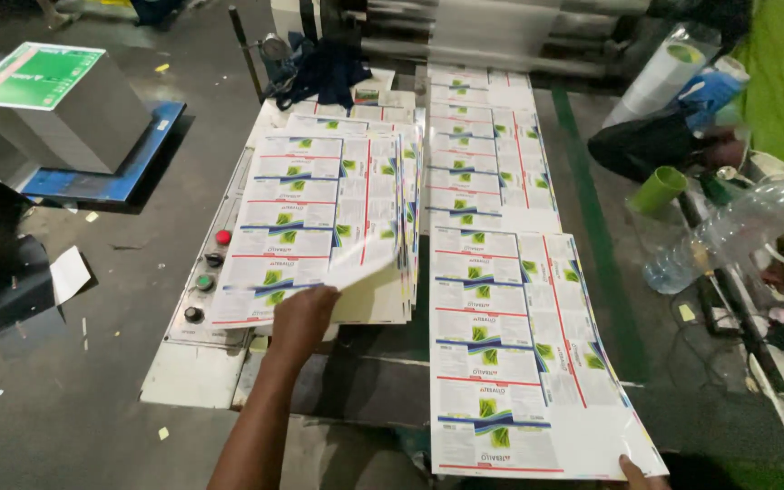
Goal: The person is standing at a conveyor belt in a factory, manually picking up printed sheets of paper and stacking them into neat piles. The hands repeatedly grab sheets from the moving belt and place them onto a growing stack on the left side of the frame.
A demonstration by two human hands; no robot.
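Note:
A stack of printed label sheets (pixel 319 209), white with green leaf pictures and red lines, lies on the machine table (pixel 188 372). My left hand (pixel 301 319) grips the near edge of the top sheet, whose corner (pixel 369 265) curls upward. To the right a long glossy printed sheet (pixel 510 363) runs toward me from the rollers. My right hand (pixel 637 474) shows only at the bottom edge, its thumb on that sheet's near right corner.
Red, green and black buttons (pixel 206 277) line the table's left side. Rollers (pixel 492 36) stand at the back. A clear water bottle (pixel 732 231), a green cup (pixel 660 189) and cables crowd the right. Grey cartons (pixel 56 100) sit on a blue pallet at left.

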